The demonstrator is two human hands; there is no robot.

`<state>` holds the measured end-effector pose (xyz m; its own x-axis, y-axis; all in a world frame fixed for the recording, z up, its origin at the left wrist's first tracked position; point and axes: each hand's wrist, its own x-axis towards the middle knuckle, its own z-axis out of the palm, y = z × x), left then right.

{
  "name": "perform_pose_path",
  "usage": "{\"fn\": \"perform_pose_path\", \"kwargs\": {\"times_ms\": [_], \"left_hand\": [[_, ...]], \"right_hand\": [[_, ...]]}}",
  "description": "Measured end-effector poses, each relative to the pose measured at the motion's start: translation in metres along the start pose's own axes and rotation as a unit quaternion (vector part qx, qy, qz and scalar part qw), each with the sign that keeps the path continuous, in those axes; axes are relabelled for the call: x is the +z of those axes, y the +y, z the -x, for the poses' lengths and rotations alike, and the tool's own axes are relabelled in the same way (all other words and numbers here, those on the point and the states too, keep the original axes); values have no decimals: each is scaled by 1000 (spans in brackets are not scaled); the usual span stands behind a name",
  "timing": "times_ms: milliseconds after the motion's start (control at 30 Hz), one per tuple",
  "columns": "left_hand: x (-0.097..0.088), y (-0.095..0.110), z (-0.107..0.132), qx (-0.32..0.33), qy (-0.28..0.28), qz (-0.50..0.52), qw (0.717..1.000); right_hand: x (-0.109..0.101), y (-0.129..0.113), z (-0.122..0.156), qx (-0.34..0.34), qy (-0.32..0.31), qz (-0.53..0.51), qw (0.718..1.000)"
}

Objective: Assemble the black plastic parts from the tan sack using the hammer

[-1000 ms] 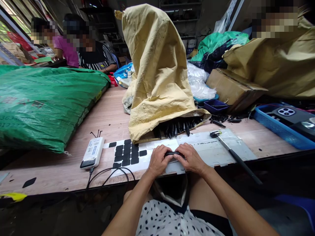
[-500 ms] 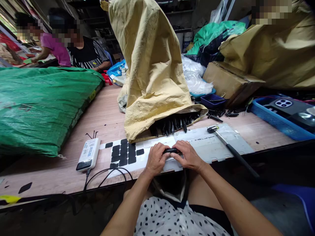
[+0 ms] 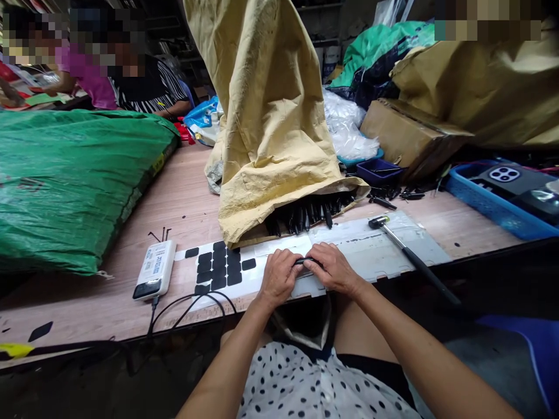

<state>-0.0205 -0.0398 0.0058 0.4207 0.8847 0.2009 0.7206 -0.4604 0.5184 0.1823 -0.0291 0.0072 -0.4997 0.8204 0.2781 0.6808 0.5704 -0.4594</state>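
A slim black piece (image 3: 305, 261), its exact kind covered by fingers, lies across both hands above the near edge of the grey-white board (image 3: 358, 253). My left hand (image 3: 278, 277) is closed on its left end, and my right hand (image 3: 332, 267) pinches the right end with thumb and fingers. Just beyond, a tan sack (image 3: 275, 134) lies with its mouth towards me, showing many slender black pieces (image 3: 305, 215) inside. Black rounded-square stickers (image 3: 219, 265) sit in rows on a white sheet left of my hands. To the right, a hammer (image 3: 410, 256) rests with its handle over the table edge.
A white power bank (image 3: 154, 270) with a black cable stands at left, near a large green sack (image 3: 74, 192). At right are a blue tray (image 3: 484, 201) holding a phone (image 3: 506, 177), a cardboard box (image 3: 406, 137) and a small dark-blue basket (image 3: 379, 174). Two people sit at far left.
Both hands still grip the black piece; the right hand has shifted slightly, covering more of it. The whole view has tilted a little, so the table appears slightly higher.
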Motion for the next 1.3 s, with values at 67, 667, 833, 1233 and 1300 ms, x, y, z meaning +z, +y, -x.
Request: {"fn": "perform_pose_path", "kwargs": {"times_ms": [67, 667, 833, 1233, 1300], "left_hand": [[1, 0, 0, 0, 5, -10, 1000], [0, -1, 0, -24, 41, 74, 996], [0, 0, 1, -32, 35, 68, 997], [0, 7, 1, -4, 42, 14, 999], [1, 7, 2, 9, 46, 8, 999]], "right_hand": [[2, 2, 0, -1, 0, 11, 1000], [3, 4, 1, 16, 45, -85, 995], [3, 4, 1, 15, 46, -80, 996], [0, -1, 1, 5, 15, -12, 1000], [-1, -2, 1, 5, 14, -18, 1000]]}}
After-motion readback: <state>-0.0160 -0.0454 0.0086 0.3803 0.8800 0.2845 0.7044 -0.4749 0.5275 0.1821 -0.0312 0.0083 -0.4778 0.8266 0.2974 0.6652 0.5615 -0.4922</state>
